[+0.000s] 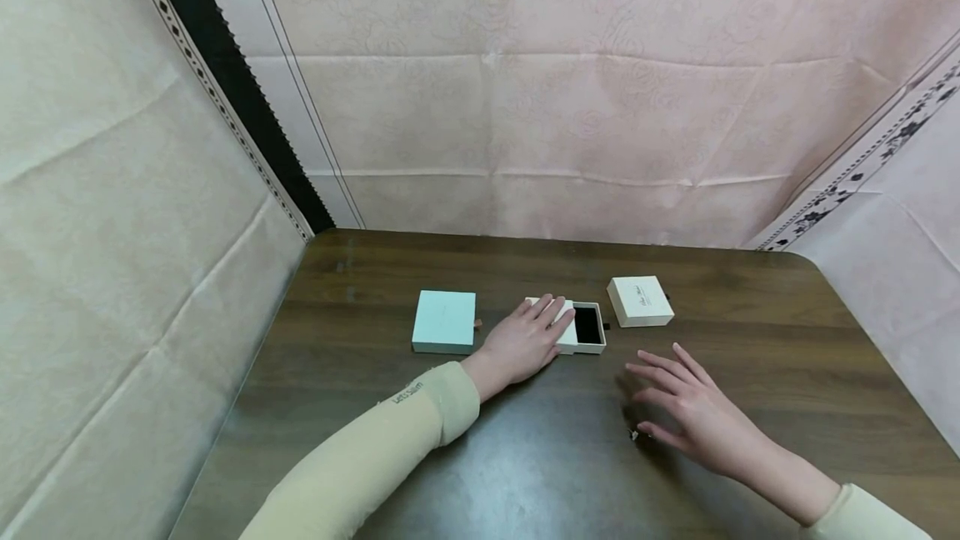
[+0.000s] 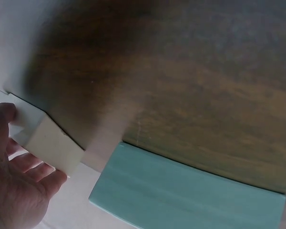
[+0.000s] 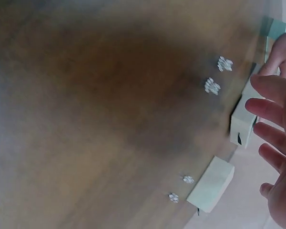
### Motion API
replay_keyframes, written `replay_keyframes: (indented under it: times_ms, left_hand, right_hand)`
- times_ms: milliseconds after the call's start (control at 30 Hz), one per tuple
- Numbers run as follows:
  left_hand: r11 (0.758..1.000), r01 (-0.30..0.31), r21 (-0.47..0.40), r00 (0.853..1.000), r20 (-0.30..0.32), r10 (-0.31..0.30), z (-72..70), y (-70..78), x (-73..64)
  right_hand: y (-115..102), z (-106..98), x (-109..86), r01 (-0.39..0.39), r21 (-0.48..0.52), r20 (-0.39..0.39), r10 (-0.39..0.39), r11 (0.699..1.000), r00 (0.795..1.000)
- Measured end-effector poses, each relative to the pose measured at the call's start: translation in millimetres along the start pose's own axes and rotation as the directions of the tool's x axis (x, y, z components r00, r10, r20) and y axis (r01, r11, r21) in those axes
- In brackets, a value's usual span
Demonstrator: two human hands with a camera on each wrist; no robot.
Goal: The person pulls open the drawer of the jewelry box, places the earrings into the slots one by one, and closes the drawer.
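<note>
My left hand [image 1: 523, 342] grips the part-open box [image 1: 588, 327], between the teal box [image 1: 444, 320] and closed box [image 1: 640, 302], seemingly to steady it, while my right hand [image 1: 690, 419], fingers apart and holding nothing, hovers near sparkly trinkets [image 3: 212, 86].

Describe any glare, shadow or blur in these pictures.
Head view: pale glare on the tabletop, a shadow beside the right hand; left wrist view: a blurred dark shadow toward the upper left; right wrist view: hazy, shadowed tabletop, small silvery pieces lacking crisp detail.
</note>
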State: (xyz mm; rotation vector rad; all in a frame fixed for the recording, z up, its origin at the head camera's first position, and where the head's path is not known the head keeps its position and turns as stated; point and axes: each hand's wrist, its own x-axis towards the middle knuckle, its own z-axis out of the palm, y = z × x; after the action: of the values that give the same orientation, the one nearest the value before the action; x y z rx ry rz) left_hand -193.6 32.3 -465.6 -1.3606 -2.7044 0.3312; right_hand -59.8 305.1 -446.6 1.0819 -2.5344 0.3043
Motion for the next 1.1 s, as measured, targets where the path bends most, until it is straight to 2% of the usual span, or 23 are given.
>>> replay_keyframes:
  times_ms: [333,667,1100]
  left_hand:
    - [1.0,0.011,-0.006,1.0,-0.006,-0.011,2.1,0.8,-1.1]
    - [1.0,0.013,-0.006,1.0,-0.015,-0.013,4.4,1.1,-0.7]
    - [0.999,0.022,-0.035,1.0,-0.013,-0.023,0.7,1.7,-2.5]
  right_hand:
    - [-4.9,12.9,-11.9,-0.006,-0.004,0.026,0.007,1.0,1.0]
    - [-7.0,16.7,-13.0,0.009,0.0,0.022,-0.009,1.0,1.0]
    - [-5.6,22.9,-15.4,0.013,0.016,0.019,-0.013,1.0,1.0]
